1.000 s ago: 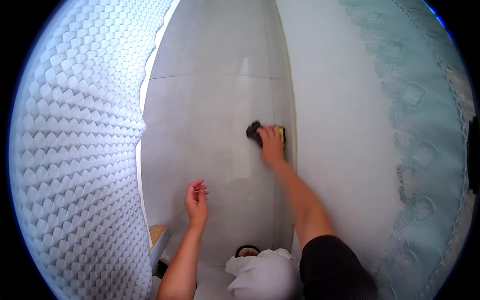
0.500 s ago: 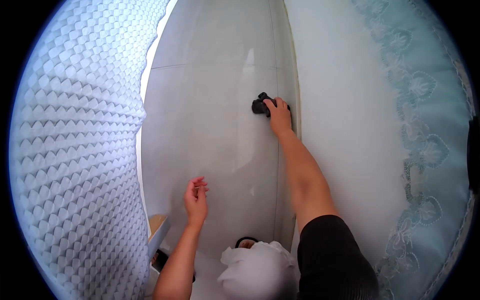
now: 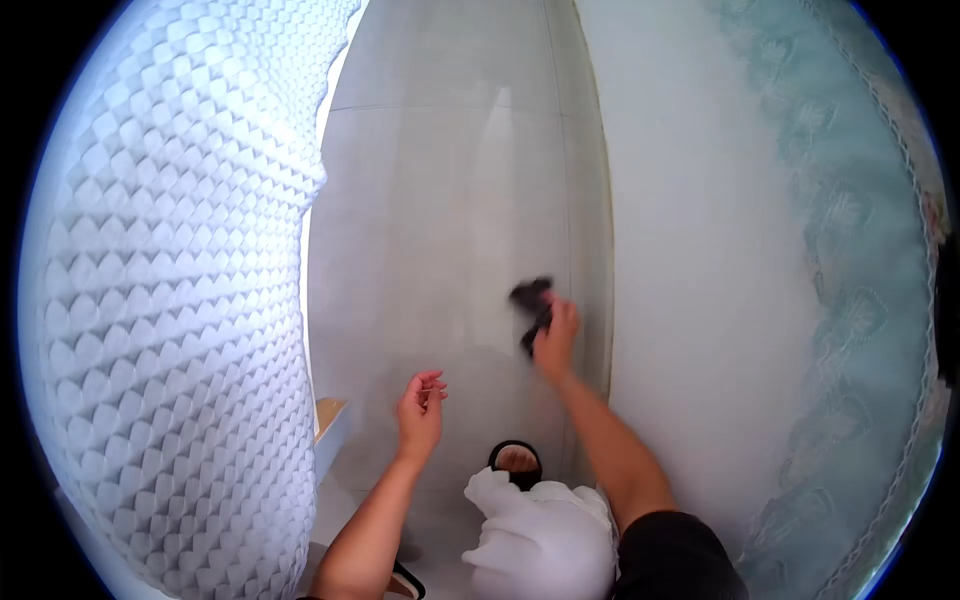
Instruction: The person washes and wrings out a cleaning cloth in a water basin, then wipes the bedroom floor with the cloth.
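Note:
My right hand is closed around a black object, blurred by motion, over the grey tiled floor near the wall. What the object is cannot be made out. My left hand hangs over the floor, lower and to the left, with its fingers curled and touching nothing else. Something thin and pale seems to lie across its fingers, too small to name.
Quilted white fabric lines the left side. On the right are a white wall and teal lace-trimmed fabric. White cloth and a foot in a sandal appear below, beside a wooden-topped edge at left.
My right hand has moved back toward me with the black object, which has turned. My left hand keeps its curled pose. The view has shifted slightly, showing more of the sandal.

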`<state>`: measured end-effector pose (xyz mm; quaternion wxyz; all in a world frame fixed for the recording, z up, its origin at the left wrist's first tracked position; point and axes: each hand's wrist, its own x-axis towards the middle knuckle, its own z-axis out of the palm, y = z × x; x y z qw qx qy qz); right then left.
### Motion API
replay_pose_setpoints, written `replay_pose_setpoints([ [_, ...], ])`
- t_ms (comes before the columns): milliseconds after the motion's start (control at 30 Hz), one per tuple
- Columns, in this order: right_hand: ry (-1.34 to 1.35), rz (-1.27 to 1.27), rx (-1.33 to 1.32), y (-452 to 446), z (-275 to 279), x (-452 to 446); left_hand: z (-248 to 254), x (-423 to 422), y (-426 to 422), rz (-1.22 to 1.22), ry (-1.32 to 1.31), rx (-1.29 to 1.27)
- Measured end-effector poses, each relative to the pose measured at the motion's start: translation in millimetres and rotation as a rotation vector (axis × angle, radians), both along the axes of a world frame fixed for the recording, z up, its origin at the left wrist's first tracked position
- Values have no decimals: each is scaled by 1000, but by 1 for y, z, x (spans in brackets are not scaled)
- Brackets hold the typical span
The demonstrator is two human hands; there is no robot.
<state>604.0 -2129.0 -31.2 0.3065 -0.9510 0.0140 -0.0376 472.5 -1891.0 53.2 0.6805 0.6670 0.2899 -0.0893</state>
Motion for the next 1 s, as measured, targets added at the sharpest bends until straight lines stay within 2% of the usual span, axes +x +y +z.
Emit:
replay_pose_setpoints([
  [67,93,-177,-156,20,7,50,0,-9,7,-40,-3,-4],
  [133,169,-156,-271,52,15,61,4,-14,18,-32,-3,18],
  [300,61,469,-170,96,16,-41,8,-28,38,-34,-36,19],
  [367,166,688,-132,98,24,-95,0,-35,42,-36,-70,10],
  [467,292,790,-125,94,35,-140,-16,-54,41,-71,-106,16],
  [567,449,762,-146,87,46,-143,-9,-70,31,-102,-48,-32],
  [667,516,611,-150,76,49,-144,-18,-82,23,-120,-67,-37],
  [767,278,332,-61,55,78,-131,-7,-80,10,-138,-89,-120],
  [967,103,245,-157,18,128,-85,10,-92,-3,-253,-157,-158],
  [1000,180,217,-201,23,132,-72,8,-89,-2,-311,-207,-41],
])
